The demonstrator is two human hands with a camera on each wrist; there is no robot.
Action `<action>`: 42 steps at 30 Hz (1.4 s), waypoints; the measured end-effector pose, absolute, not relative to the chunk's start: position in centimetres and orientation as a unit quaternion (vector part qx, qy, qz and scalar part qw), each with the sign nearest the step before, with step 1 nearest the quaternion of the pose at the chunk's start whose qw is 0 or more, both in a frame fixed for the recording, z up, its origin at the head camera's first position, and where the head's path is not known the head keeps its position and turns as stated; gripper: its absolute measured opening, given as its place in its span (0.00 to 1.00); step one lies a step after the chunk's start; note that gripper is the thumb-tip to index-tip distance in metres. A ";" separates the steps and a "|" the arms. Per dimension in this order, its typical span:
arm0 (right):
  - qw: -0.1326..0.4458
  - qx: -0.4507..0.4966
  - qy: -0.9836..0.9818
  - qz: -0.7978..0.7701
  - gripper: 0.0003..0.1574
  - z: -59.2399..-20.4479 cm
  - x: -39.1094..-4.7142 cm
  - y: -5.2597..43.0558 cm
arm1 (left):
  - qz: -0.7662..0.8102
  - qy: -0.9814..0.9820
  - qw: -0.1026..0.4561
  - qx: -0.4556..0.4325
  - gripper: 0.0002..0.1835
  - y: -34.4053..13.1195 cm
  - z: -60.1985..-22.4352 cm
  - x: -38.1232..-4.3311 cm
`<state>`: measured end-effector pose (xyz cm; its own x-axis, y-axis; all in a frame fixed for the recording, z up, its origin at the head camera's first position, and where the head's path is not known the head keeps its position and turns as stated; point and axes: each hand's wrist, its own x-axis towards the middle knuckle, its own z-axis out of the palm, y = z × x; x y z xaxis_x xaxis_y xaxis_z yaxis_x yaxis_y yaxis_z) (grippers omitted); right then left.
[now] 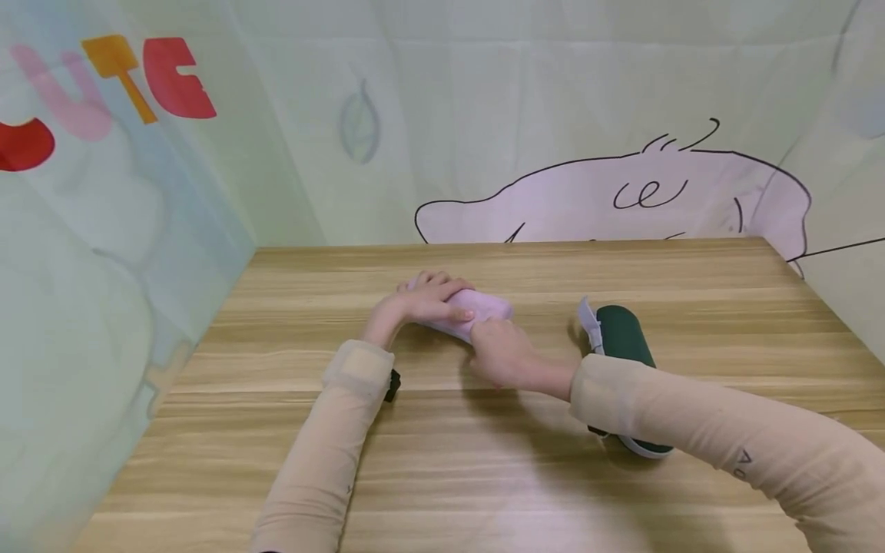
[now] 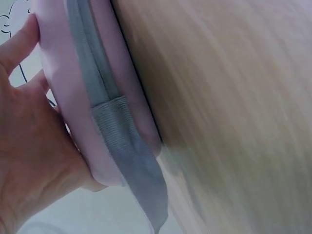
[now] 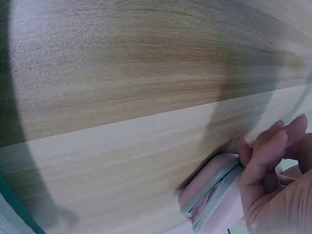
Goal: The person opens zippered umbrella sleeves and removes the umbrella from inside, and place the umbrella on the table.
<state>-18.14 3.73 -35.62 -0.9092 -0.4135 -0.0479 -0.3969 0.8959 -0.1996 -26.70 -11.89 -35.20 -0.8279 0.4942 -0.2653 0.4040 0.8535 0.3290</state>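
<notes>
A lilac-pink pencil case [image 1: 489,304] with a grey zip [image 2: 91,53] lies on the wooden table. My left hand [image 1: 432,298] holds it from above, fingers over its far side and thumb along the top. A grey fabric tab [image 2: 136,165] hangs from one end of the zip. At the case's right end, my right hand [image 1: 503,355] has curled fingers pinching at the zip line; the zip pull is hidden by them. In the right wrist view the zip's two grey edges [image 3: 214,192] stand apart, with pink fabric between them.
A dark green, rounded case [image 1: 622,334] with grey trim lies to the right, partly hidden under my right forearm. Its light grey tab [image 1: 590,322] sticks up on the left side. A printed curtain [image 1: 415,115] hangs behind the table [image 1: 442,476] and along its left side.
</notes>
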 end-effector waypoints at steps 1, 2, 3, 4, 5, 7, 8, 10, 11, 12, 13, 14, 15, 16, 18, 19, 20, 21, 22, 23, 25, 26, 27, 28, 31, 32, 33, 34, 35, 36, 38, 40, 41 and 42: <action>0.043 -0.208 0.973 -0.093 0.10 -35.6 -18.2 3.7 | 0.132 0.948 0.167 0.238 0.34 -11.9 -35.3 -26.7; 0.042 -0.207 0.973 -0.093 0.11 -35.6 -18.2 3.7 | 0.134 0.948 0.161 0.240 0.34 -12.0 -35.4 -26.7; 0.041 -0.206 0.973 -0.092 0.11 -35.7 -18.2 3.7 | 0.134 0.949 0.155 0.241 0.34 -12.0 -35.4 -26.6; 0.043 -0.205 0.973 -0.093 0.11 -35.7 -18.2 3.6 | 0.134 0.949 0.149 0.243 0.34 -12.0 -35.5 -26.6; 0.045 -0.205 0.973 -0.094 0.11 -35.7 -18.2 3.6 | 0.133 0.950 0.142 0.245 0.33 -12.1 -35.5 -26.5; 0.046 -0.204 0.973 -0.092 0.11 -35.7 -18.2 3.6 | 0.127 0.952 0.130 0.247 0.33 -12.1 -35.7 -26.4; 0.048 -0.204 0.973 -0.093 0.12 -35.7 -18.2 3.6 | 0.126 0.952 0.123 0.249 0.33 -12.1 -35.7 -26.3; 0.045 -0.206 0.973 -0.093 0.12 -35.7 -18.2 3.6 | 0.122 0.954 0.110 0.252 0.33 -12.2 -35.8 -26.2; 0.046 -0.206 0.973 -0.096 0.12 -35.8 -18.2 3.6 | 0.121 0.954 0.105 0.252 0.33 -12.2 -35.8 -26.2; 0.045 -0.207 0.972 -0.099 0.12 -35.8 -18.2 3.6 | 0.119 0.955 0.102 0.252 0.33 -12.2 -35.8 -26.2; 0.046 -0.207 0.972 -0.104 0.12 -35.8 -18.2 3.6 | 0.119 0.955 0.101 0.252 0.33 -12.1 -35.9 -26.2; 0.046 -0.206 0.972 -0.107 0.12 -35.9 -18.1 3.6 | 0.117 0.956 0.102 0.250 0.33 -12.1 -36.0 -26.2; 0.046 -0.206 0.971 -0.109 0.12 -35.9 -18.1 3.6 | 0.118 0.956 0.104 0.249 0.33 -12.1 -36.0 -26.2; 0.048 -0.205 0.971 -0.114 0.12 -35.9 -18.1 3.6 | 0.119 0.956 0.109 0.246 0.32 -12.1 -36.0 -26.3; 0.048 -0.202 0.971 -0.118 0.11 -35.9 -18.1 3.5 | 0.124 0.955 0.121 0.240 0.32 -12.0 -36.1 -26.5; 0.048 -0.201 0.971 -0.120 0.11 -36.0 -18.1 3.5 | 0.126 0.955 0.127 0.236 0.31 -12.0 -36.1 -26.5; 0.049 -0.201 0.971 -0.120 0.11 -36.0 -18.1 3.5 | 0.130 0.955 0.132 0.233 0.31 -12.0 -36.1 -26.6; 0.049 -0.200 0.971 -0.122 0.11 -36.0 -18.1 3.4 | 0.132 0.954 0.137 0.231 0.31 -12.0 -36.0 -26.6; 0.047 -0.199 0.971 -0.121 0.11 -36.0 -18.1 3.4 | 0.133 0.954 0.139 0.229 0.31 -12.0 -36.0 -26.6; 0.044 -0.197 0.972 -0.119 0.10 -36.1 -18.1 3.3 | 0.134 0.954 0.139 0.231 0.31 -12.1 -35.9 -26.6; 0.045 -0.195 0.972 -0.120 0.11 -36.2 -18.2 3.3 | 0.133 0.954 0.133 0.235 0.31 -12.1 -35.7 -26.4; 0.044 -0.195 0.972 -0.121 0.11 -36.2 -18.2 3.2 | 0.134 0.953 0.129 0.238 0.31 -12.0 -35.7 -26.3; 0.042 -0.195 0.972 -0.122 0.11 -36.2 -18.3 3.2 | 0.133 0.954 0.125 0.239 0.31 -12.0 -35.6 -26.3; 0.041 -0.195 0.972 -0.123 0.11 -36.2 -18.3 3.2 | 0.133 0.954 0.122 0.241 0.31 -12.0 -35.6 -26.2; 0.044 -0.198 0.971 -0.130 0.12 -36.2 -18.3 3.1 | 0.134 0.953 0.118 0.244 0.31 -12.0 -35.6 -26.1; 0.044 -0.199 0.970 -0.131 0.13 -36.2 -18.3 3.1 | 0.135 0.953 0.118 0.244 0.30 -12.0 -35.6 -26.1; 0.045 -0.201 0.970 -0.132 0.13 -36.2 -18.3 3.1 | 0.133 0.954 0.117 0.243 0.30 -12.0 -35.6 -26.1; 0.047 -0.202 0.969 -0.134 0.14 -36.2 -18.3 3.0 | 0.132 0.954 0.116 0.243 0.30 -12.0 -35.6 -26.1; 0.049 -0.204 0.968 -0.135 0.14 -36.2 -18.3 3.0 | 0.131 0.954 0.115 0.243 0.30 -12.0 -35.7 -26.1; 0.051 -0.205 0.968 -0.137 0.15 -36.2 -18.3 3.0 | 0.129 0.955 0.113 0.243 0.30 -12.0 -35.7 -26.1; 0.052 -0.207 0.967 -0.140 0.15 -36.2 -18.2 3.0 | 0.129 0.956 0.107 0.242 0.30 -12.0 -35.9 -26.1; 0.054 -0.207 0.966 -0.145 0.15 -36.3 -18.2 2.9 | 0.129 0.956 0.101 0.243 0.30 -12.0 -36.0 -26.1; 0.050 -0.207 0.966 -0.145 0.15 -36.3 -18.2 2.9 | 0.128 0.957 0.098 0.243 0.30 -12.0 -36.0 -26.1; 0.048 -0.207 0.966 -0.147 0.15 -36.3 -18.3 2.9 | 0.128 0.957 0.095 0.242 0.30 -12.0 -36.1 -26.1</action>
